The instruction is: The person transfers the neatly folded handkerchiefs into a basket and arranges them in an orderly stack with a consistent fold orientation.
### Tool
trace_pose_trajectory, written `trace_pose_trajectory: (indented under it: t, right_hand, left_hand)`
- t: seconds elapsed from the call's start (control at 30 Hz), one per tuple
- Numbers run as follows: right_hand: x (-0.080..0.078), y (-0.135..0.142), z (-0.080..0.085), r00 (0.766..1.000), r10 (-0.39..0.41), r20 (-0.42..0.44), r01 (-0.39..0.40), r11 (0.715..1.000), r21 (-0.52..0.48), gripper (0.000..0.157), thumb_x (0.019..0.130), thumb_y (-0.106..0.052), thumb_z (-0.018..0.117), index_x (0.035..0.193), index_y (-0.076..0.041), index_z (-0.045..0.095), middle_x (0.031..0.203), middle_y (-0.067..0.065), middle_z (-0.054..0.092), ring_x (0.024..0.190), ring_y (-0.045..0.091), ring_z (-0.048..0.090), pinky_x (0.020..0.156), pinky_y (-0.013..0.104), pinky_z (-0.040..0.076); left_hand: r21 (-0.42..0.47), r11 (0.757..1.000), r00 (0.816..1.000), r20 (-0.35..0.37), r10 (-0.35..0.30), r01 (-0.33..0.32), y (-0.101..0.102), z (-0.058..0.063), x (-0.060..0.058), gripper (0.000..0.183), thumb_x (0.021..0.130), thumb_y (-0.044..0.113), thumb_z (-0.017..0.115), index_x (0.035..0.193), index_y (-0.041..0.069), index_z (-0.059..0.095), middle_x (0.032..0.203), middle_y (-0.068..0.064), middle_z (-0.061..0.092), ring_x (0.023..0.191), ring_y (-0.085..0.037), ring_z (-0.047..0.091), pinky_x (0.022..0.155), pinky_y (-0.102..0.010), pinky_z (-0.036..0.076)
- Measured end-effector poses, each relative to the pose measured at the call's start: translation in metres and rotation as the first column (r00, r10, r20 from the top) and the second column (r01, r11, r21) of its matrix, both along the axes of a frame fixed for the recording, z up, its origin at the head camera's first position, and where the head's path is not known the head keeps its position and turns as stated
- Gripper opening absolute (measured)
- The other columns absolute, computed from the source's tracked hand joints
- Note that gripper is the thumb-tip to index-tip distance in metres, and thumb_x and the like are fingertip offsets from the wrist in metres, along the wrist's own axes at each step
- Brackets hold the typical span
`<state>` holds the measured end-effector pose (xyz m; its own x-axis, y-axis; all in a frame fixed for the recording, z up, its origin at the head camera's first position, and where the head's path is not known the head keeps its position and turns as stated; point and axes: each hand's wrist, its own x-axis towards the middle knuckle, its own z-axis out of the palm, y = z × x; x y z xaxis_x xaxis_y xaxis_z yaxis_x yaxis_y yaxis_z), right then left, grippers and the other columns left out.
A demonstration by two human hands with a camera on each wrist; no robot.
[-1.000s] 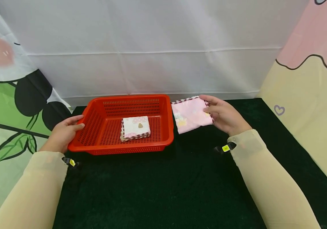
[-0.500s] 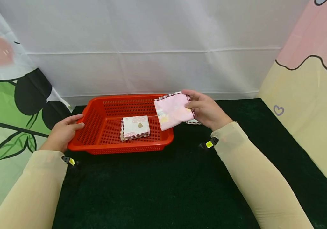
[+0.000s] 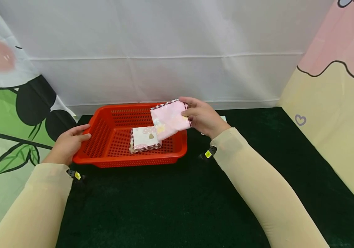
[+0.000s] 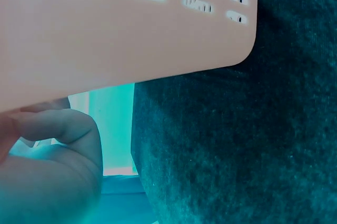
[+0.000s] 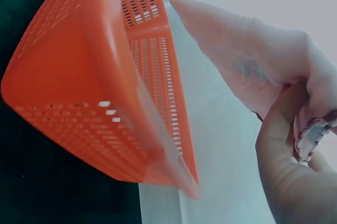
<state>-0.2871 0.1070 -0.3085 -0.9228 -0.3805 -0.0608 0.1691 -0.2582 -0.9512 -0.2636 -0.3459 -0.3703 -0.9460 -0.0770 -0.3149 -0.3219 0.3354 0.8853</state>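
My right hand (image 3: 202,117) pinches a pink, folded fabric square with checked edging (image 3: 169,120) above the right half of a red, perforated plastic basket (image 3: 130,160); my left hand (image 3: 66,145) grips its left rim. Inside lies a white, folded, checked-edged cloth (image 3: 144,136). The basket stands near the far left corner of the dark-green, fabric-covered counter (image 3: 164,206).

left sleeve (image 3: 34,203) and right sleeve (image 3: 263,186) long, plain pale yellow; black wrist device (image 3: 213,150) each side, bright yellow label (image 3: 208,154), print unreadable.
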Motion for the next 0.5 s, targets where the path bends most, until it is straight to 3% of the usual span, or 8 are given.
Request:
trace_pose_trajectory:
  t: [0.5]
  right_hand:
    - [-0.020, -0.035, 0.000, 1.000, -0.008, -0.001, 0.008, 1.000, 0.030, 0.055, 0.100, 0.004, 0.057, 0.152, -0.012, 0.049, 0.148, 0.008, 0.049, 0.128, 0.028, 0.053, 0.100, 0.041, 0.053]
  left_hand:
    - [-0.001, 1.000, 1.000, -0.009, -0.006, 0.006, -0.001, 0.000, 0.000, 0.065, 0.106, 0.039, 0.056, 0.164, 0.027, 0.030, 0.156, -0.011, 0.036, 0.120, -0.022, 0.056, 0.086, -0.031, 0.058]
